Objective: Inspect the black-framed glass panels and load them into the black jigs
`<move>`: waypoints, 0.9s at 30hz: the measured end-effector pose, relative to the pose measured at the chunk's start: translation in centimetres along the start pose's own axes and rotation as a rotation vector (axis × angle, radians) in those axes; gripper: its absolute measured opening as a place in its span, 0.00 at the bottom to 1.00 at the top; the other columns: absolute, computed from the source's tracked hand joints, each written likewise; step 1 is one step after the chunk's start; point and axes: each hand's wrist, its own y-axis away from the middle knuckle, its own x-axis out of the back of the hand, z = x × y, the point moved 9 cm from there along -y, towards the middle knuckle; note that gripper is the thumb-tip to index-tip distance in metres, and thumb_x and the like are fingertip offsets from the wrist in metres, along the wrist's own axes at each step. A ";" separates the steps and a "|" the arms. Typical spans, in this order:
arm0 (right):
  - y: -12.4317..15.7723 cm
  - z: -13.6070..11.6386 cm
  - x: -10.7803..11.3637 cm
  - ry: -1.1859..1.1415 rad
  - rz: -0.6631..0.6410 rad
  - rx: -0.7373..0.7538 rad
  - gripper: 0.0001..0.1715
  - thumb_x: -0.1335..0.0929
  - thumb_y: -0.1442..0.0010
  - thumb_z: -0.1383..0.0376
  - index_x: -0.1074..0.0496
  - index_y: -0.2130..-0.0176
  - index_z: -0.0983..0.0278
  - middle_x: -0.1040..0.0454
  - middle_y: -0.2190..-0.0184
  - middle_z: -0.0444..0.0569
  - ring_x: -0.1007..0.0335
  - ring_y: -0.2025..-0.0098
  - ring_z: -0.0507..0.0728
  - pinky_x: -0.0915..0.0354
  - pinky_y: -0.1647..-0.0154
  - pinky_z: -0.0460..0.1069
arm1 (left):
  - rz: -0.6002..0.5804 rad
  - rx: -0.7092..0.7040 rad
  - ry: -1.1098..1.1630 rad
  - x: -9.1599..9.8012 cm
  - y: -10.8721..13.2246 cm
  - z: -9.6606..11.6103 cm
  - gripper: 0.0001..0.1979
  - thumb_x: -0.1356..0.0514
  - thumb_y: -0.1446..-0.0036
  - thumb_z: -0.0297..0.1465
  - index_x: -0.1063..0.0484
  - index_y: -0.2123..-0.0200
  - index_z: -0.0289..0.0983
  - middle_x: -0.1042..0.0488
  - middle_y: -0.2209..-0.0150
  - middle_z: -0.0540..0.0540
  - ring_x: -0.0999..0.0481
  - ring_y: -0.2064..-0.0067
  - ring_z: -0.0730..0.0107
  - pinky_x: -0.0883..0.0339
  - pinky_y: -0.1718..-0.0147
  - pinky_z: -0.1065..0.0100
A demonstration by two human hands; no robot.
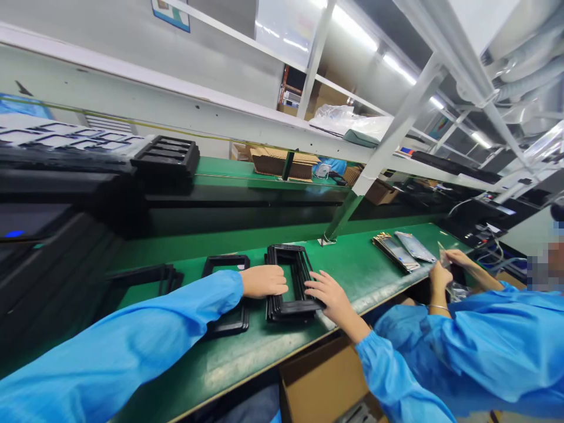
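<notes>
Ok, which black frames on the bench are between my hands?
The rightmost stack, with your left hand at its left side and your right hand at its right; the other black frames lie farther left, by your left sleeve.

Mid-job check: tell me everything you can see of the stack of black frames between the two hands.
The stack of black frames lies on the green table: several rectangular frames, too tightly layered to count, with edges slightly out of line. They look like hard plastic, with a large open middle where green shows through. The left hand is at the left side; the right hand has its fingers against the right side.
</notes>
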 end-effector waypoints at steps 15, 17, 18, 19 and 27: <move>-1.8 -6.0 -6.9 0.340 -0.440 -0.148 0.35 0.22 0.42 0.70 0.30 0.38 0.62 0.19 0.49 0.56 0.21 0.47 0.67 0.32 0.34 0.65 | -0.208 -0.044 -0.285 -0.2 1.6 0.2 0.36 0.25 0.56 0.19 0.23 0.42 0.42 0.23 0.39 0.34 0.29 0.33 0.43 0.46 0.29 0.45; -2.2 -5.7 -7.1 0.365 -0.467 -0.146 0.31 0.21 0.42 0.70 0.28 0.42 0.61 0.19 0.51 0.53 0.21 0.48 0.66 0.30 0.38 0.63 | -0.162 0.039 -0.296 1.6 2.8 0.1 0.47 0.26 0.56 0.19 0.31 0.32 0.44 0.34 0.28 0.34 0.39 0.26 0.41 0.51 0.27 0.44; -2.3 -5.7 -7.1 0.372 -0.483 -0.145 0.29 0.21 0.43 0.70 0.28 0.44 0.61 0.19 0.52 0.53 0.21 0.49 0.66 0.29 0.41 0.61 | -0.136 0.099 -0.302 2.6 3.9 -0.1 0.49 0.29 0.53 0.18 0.37 0.28 0.43 0.39 0.25 0.34 0.42 0.25 0.42 0.50 0.27 0.45; -2.4 -5.9 -7.1 0.378 -0.499 -0.144 0.28 0.21 0.43 0.70 0.28 0.45 0.61 0.19 0.53 0.53 0.21 0.50 0.66 0.28 0.44 0.60 | -0.113 0.167 -0.307 3.5 5.2 -0.3 0.48 0.32 0.49 0.19 0.41 0.26 0.42 0.41 0.24 0.33 0.41 0.25 0.44 0.48 0.28 0.46; -3.5 -7.6 -8.7 0.397 -0.603 -0.152 0.31 0.21 0.44 0.67 0.30 0.44 0.61 0.18 0.51 0.55 0.17 0.55 0.66 0.29 0.58 0.53 | -0.146 0.602 -0.287 1.4 16.8 0.8 0.17 0.32 0.43 0.33 0.18 0.49 0.42 0.17 0.60 0.41 0.15 0.54 0.50 0.24 0.50 0.55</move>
